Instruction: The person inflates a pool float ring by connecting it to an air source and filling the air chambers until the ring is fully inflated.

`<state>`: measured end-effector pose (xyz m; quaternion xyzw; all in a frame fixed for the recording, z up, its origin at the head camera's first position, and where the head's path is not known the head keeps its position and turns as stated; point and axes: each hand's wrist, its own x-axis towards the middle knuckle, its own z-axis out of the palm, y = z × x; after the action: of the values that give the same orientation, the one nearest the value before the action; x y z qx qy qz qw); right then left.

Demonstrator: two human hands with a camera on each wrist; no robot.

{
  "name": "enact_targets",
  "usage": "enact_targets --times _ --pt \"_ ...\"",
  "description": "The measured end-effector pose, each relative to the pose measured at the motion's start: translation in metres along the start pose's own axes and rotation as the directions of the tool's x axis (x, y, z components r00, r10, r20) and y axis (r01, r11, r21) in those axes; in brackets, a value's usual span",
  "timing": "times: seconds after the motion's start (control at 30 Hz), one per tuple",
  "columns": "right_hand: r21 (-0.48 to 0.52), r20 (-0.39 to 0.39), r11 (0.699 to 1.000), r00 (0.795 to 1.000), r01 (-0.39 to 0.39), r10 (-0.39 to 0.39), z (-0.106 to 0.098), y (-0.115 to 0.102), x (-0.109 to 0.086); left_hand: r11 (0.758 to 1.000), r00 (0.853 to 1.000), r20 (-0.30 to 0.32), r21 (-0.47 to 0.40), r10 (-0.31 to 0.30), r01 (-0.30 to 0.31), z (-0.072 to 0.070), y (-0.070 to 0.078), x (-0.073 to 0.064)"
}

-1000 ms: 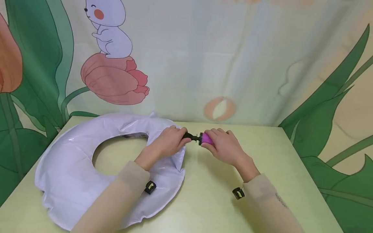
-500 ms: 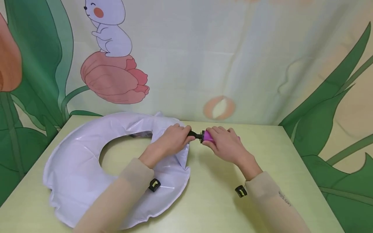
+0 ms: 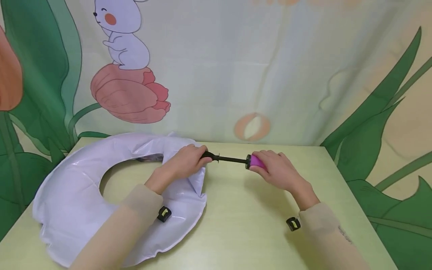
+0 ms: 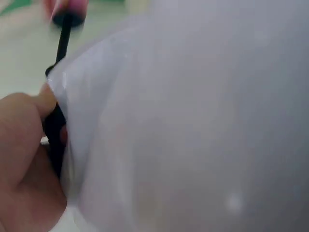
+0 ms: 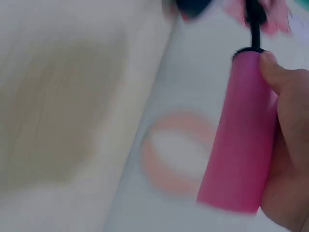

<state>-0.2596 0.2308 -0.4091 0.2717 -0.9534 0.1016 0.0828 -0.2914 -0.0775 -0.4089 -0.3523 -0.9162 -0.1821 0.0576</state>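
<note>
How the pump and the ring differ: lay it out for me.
Colour: the pump is pinkish-purple and black; the ring is pale lilac-white.
Shape and size: the pump is slim and straight; the ring is a far larger loop, wrinkled in places.
Pose: the pump is held up by the left hand and right hand; the ring lies on the table.
Shared: both are at the left hand.

In the lower left of the frame, a big, wrinkly, pale purple ring lies on a light green table. Near the middle, the left hand holds the black end of a pump. The right hand, to its right, grips the purple part. A drawn white bunny sits on a pink flower, upper left.
</note>
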Motion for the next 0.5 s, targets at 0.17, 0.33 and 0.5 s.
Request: enact_targets --times 0.17,0.33,0.5 --pt "-0.075 -0.034 0.996 0.998 0.046 -0.048 0.009 -0.022 0.016 0.998 1.000 -0.003 0.054 0.031 -0.031 0.005 0.012 0.010" --pt "-0.141 -0.060 0.989 0.997 0.045 -0.054 0.018 -0.036 0.021 0.998 1.000 -0.007 0.061 0.010 -0.009 0.011 0.015 0.009" --pt "-0.137 -0.043 0.989 0.997 0.059 -0.066 0.021 -0.037 0.019 1.000 1.000 -0.003 0.007 0.020 -0.020 0.015 0.011 0.003"
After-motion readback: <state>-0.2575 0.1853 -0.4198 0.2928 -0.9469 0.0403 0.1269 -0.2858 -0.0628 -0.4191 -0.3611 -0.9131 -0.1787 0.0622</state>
